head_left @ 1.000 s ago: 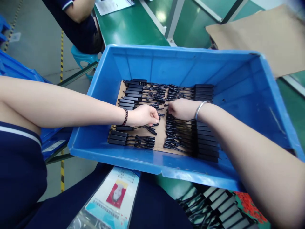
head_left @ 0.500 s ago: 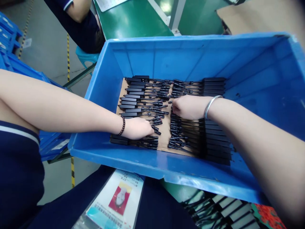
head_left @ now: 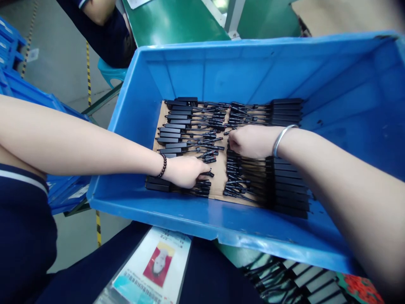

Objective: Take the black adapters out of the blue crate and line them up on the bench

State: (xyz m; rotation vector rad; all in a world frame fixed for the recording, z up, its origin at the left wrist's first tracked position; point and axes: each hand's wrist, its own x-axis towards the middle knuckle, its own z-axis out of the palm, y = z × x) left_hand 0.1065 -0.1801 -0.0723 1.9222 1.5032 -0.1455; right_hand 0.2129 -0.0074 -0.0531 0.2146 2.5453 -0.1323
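Note:
A blue plastic bin [head_left: 177, 217] holds two facing rows of black box-shaped modules with cables, laid on a cardboard sheet [head_left: 217, 185]. My left hand [head_left: 183, 171] lies over the near end of the left row of modules [head_left: 174, 131]. Its index finger reaches onto a black cable connector [head_left: 209, 173], which the fingers appear to grip; the thumb is hidden. Over the right row of modules [head_left: 289, 177], my right hand [head_left: 249, 140] is closed, fingertips down among the cable ends [head_left: 236, 162]. Whatever those fingers hold is hidden.
More cabled modules [head_left: 303, 276] lie below the bin at the lower right, beside something red [head_left: 360, 287]. A seated person [head_left: 104, 29] is at a green table [head_left: 177, 23]. Blue crates [head_left: 66, 185] stand on the left. An ID badge [head_left: 155, 270] hangs in front of me.
My left hand's index finger has stretched out to the right over the cable connector. My right hand stays in nearly the same place. The view has shifted slightly.

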